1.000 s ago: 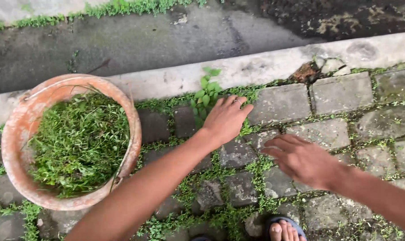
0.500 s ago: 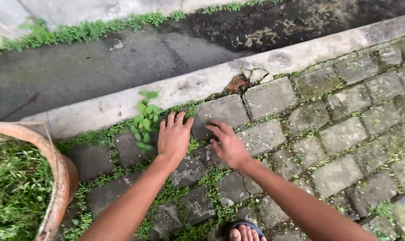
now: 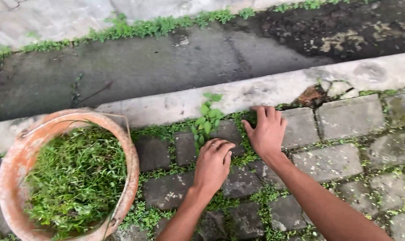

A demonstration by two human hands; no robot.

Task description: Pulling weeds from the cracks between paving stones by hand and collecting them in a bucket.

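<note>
The left hand (image 3: 212, 164) rests knuckles-up on the paving stones (image 3: 340, 163), its fingers curled under at the foot of a leafy green weed (image 3: 207, 119) that stands in the joint just below the concrete kerb (image 3: 265, 91); the fingertips are tucked beneath the hand, so whether they pinch the stem cannot be told, though they lie right at its base. A ring shows on one finger. The right hand (image 3: 267, 131) lies just to the right of the weed, palm down and fingers spread fairly flat, pressing on the mossy green growth where the stones meet the kerb; it grips nothing that can be seen. The two hands are near each other but apart. At the left edge of the paving sits a round, worn orange basin (image 3: 15, 160), heaped with pulled green weeds (image 3: 75, 178). Beyond the kerb runs a dark, damp gutter (image 3: 144, 67).
</note>
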